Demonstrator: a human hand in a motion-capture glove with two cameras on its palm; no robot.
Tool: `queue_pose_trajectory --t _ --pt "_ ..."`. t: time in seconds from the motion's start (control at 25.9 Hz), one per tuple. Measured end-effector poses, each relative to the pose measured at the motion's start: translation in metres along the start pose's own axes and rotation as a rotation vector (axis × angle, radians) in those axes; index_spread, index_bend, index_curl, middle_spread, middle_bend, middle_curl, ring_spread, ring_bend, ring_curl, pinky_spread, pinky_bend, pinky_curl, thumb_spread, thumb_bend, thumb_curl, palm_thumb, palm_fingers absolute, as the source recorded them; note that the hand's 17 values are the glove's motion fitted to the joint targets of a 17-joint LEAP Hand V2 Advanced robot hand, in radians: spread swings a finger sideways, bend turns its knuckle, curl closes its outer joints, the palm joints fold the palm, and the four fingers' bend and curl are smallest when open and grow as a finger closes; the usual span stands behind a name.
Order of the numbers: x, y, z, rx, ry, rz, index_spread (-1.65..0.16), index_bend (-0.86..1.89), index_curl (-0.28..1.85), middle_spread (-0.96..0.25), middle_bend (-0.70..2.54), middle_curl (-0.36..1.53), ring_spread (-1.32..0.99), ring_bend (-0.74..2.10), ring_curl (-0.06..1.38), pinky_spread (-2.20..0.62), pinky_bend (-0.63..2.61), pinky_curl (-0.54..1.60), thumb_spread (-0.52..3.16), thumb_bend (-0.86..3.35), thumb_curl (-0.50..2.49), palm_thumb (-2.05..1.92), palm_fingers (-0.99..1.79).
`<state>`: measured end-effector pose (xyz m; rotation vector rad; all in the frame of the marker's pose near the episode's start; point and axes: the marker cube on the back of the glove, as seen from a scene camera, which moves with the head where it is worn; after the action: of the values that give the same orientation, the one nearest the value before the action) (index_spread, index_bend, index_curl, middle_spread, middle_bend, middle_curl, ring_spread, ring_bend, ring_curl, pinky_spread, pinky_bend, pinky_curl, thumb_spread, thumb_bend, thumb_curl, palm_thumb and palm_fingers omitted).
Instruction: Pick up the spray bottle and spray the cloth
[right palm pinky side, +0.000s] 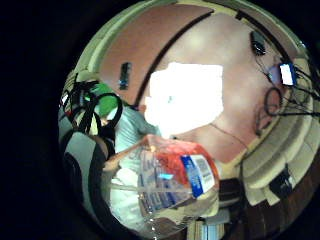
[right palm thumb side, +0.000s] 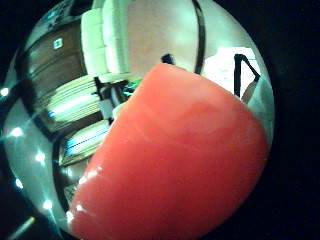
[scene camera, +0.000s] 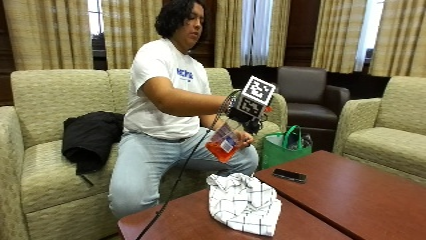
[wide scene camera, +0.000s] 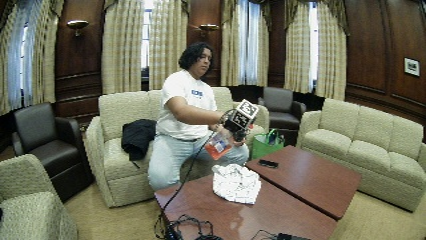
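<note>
Outside view: a spray bottle (scene camera: 223, 142) with orange liquid in its base is held tilted in the air by the gloved right hand (scene camera: 245, 122) of a person seated on a beige sofa (scene camera: 46, 130). The fingers are curled round the bottle's upper part. The checked white cloth (scene camera: 243, 202) is seen crumpled on the brown table (scene camera: 346, 200), at about five o'clock from the bottle and apart from it. A black phone (scene camera: 289, 175) lies on the table at two o'clock from the cloth, with a green bag (scene camera: 283, 147) on the floor beyond.

Wide outside view: the same arrangement is shown, the bottle (wide scene camera: 218, 144) held above the cloth (wide scene camera: 236, 183).

Little-finger palm view: the bottle's clear body (right palm pinky side: 170, 185) is seen close to the palm, with a blue-and-white label bearing a barcode; its wording cannot be read. The cloth (right palm pinky side: 185, 97) is seen as a bright white patch on the table.

Thumb palm view: the frame is largely filled by an orange surface (right palm thumb side: 175, 165), probably the bottle's liquid-filled part.

Spraying is judged to be the step in hand. To do it well, the nozzle should be turned toward the cloth's middle and brought nearer before the trigger is squeezed, so that mist is kept off the phone. Blue lettering is visible on the shirt but is not legible.
</note>
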<state>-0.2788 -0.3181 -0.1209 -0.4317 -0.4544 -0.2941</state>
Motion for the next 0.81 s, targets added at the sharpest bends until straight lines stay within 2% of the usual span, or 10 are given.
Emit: queue_pose_trajectory --t 0.15,0.35,0.62,0.73,0.81 --pt "-0.033 -0.015 0.015 0.048 -0.174 -0.122 -0.25 0.34 0.60 -0.15 0.62 0.53 -0.15 0.66 0.47 -0.23 0.43 0.39 0.36 -0.03 0.85 0.88 1.36" --pt "-0.060 -0.052 0.038 0.189 -0.333 -0.252 -0.25 0.33 0.60 -0.15 0.62 0.53 -0.15 0.65 0.46 -0.23 0.44 0.40 0.37 -0.03 0.85 0.89 1.36" --pt "-0.079 -0.105 0.068 0.357 -0.498 -0.321 -0.25 0.33 0.60 -0.15 0.62 0.53 -0.15 0.65 0.47 -0.23 0.45 0.40 0.37 -0.03 0.85 0.89 1.36" --pt "-0.076 -0.120 0.087 0.368 -0.531 -0.348 -0.25 0.33 0.60 -0.14 0.62 0.53 -0.15 0.65 0.47 -0.23 0.45 0.40 0.37 -0.03 0.85 0.89 1.36" --pt "-0.070 -0.118 0.104 0.299 -0.544 -0.389 -0.25 0.33 0.60 -0.14 0.62 0.53 -0.15 0.65 0.47 -0.22 0.45 0.40 0.37 -0.03 0.86 0.89 1.36"
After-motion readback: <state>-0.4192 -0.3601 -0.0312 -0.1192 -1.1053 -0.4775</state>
